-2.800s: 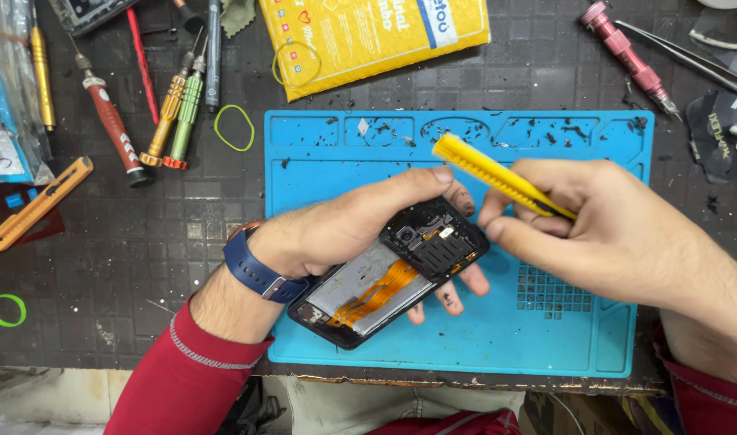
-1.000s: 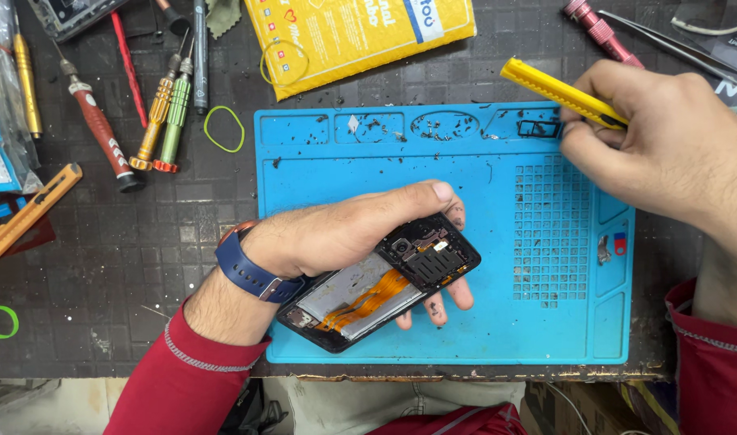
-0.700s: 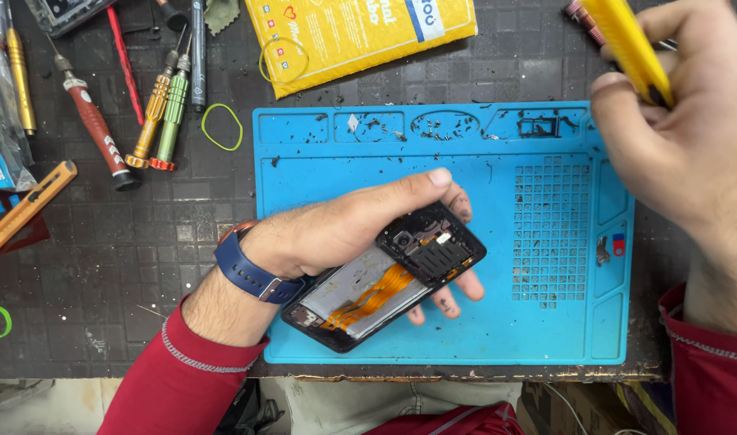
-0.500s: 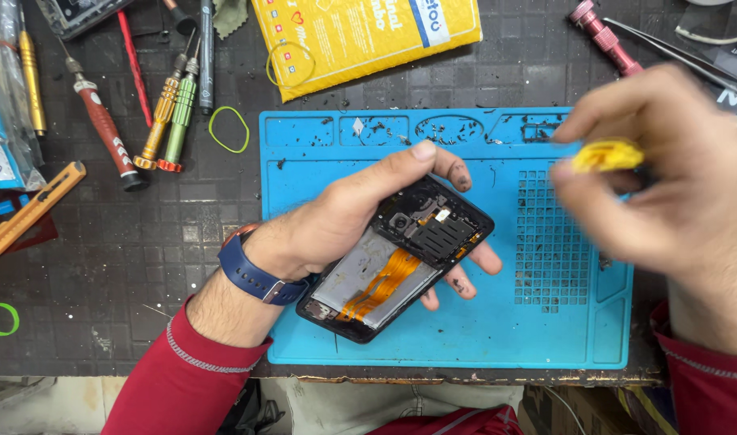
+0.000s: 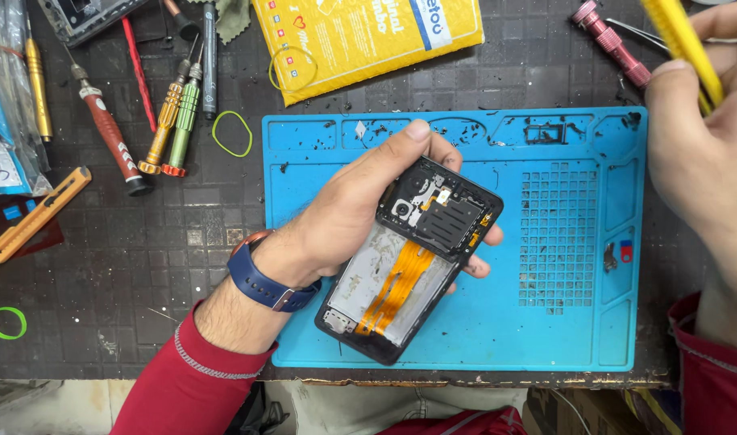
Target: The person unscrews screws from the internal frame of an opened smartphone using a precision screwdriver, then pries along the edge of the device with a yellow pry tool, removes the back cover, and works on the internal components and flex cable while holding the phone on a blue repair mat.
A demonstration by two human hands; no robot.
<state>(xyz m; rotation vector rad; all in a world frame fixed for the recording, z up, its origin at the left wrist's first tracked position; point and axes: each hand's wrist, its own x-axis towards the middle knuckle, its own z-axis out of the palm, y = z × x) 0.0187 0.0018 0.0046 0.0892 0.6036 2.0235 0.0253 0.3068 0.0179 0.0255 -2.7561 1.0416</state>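
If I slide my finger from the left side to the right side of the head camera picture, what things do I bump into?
Green rubber band → orange utility knife → red-handled screwdriver → blue watch on the left hand → opened phone → blue repair mat → right hand holding the yellow tool.

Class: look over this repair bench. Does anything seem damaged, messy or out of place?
The phone in the left hand has no back cover, so its orange ribbon cable and boards lie bare. Dark crumbs litter the blue mat, thickest along its top edge.
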